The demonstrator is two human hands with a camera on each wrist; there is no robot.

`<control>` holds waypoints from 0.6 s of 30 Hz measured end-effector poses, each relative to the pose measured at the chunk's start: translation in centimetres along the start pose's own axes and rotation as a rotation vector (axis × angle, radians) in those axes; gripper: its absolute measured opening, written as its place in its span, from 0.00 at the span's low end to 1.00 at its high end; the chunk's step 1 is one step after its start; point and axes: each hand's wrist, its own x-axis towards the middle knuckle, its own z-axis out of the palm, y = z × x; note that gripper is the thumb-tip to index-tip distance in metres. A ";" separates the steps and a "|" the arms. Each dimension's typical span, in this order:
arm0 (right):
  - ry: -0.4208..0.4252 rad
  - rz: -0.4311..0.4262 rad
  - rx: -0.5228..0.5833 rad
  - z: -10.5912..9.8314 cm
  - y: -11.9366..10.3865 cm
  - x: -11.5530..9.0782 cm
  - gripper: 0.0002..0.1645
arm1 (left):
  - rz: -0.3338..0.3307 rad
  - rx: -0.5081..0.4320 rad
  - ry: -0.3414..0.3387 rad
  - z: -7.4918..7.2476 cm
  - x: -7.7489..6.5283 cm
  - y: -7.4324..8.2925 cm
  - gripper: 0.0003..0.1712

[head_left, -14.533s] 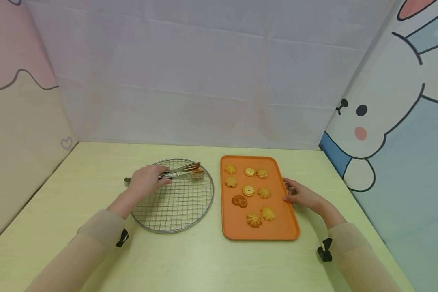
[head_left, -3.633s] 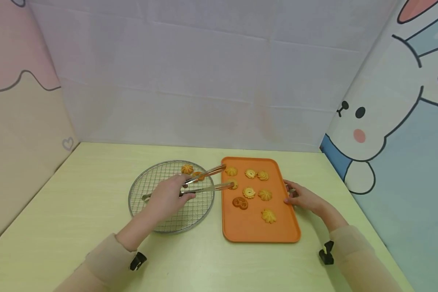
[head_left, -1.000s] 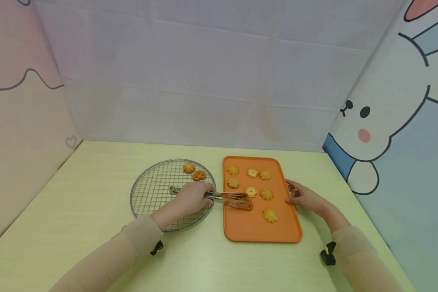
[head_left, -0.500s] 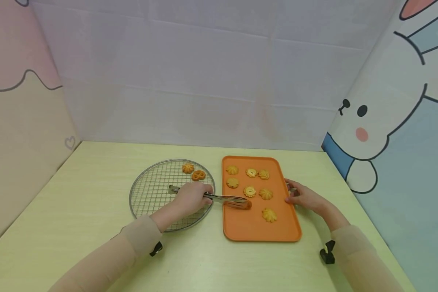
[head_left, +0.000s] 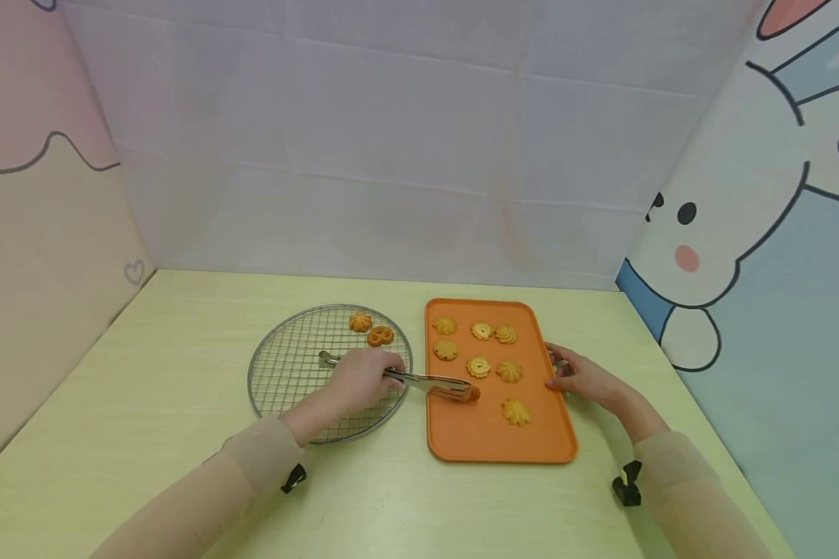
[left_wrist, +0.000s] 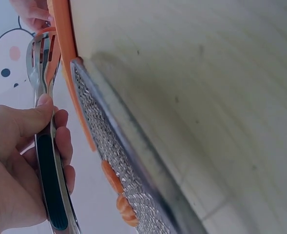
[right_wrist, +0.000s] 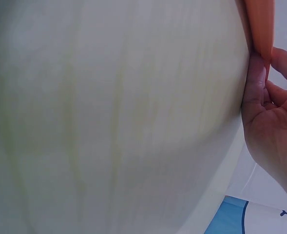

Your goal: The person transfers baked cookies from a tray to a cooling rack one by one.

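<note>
My left hand [head_left: 363, 378] grips a pair of metal serving tongs [head_left: 426, 380] above the right part of the round wire rack [head_left: 294, 373]. The slotted tips are squeezed together over a pretzel cookie [head_left: 475, 394], mostly hidden behind them, on the orange tray [head_left: 468, 439]. In the left wrist view my thumb and fingers wrap the dark-gripped handle [left_wrist: 51, 180]. My right hand [head_left: 583, 378] pinches the tray's right edge, thumb on top; the right wrist view shows fingers [right_wrist: 258, 80] under the rim. On the rack lie a flower-shaped cookie [head_left: 360, 321] and a pretzel cookie [head_left: 381, 335].
Several other cookies stay on the tray, among them a chocolate-chip cookie [head_left: 445, 350], a ring cookie [head_left: 478, 367] and a flower-shaped cookie [head_left: 515, 412]. Tray and rack stand side by side on a pale wooden table [head_left: 363, 497]. A white backdrop [head_left: 391, 155] rises behind.
Over the last second the tongs' tips have closed over the pretzel. Since the earliest frame, a flower-shaped cookie has left the tray's front and two cookies now lie on the rack. The right hand stays.
</note>
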 end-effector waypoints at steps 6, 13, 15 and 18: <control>0.003 -0.001 0.004 0.1 -0.1 -0.2 0.46 | 0.007 -0.021 0.025 -0.9 -0.6 0.1 0.05; 0.007 0.003 0.001 0.1 0.1 -0.1 0.46 | -0.031 -0.025 0.045 -1.8 -1.3 -0.2 0.06; 0.006 0.001 0.005 0.0 0.1 -0.1 0.46 | -0.048 -0.032 0.047 -2.2 -1.6 -0.2 0.07; 0.006 0.001 0.004 0.0 0.2 -0.1 0.46 | -0.066 -0.044 0.057 -2.7 -2.0 -0.4 0.08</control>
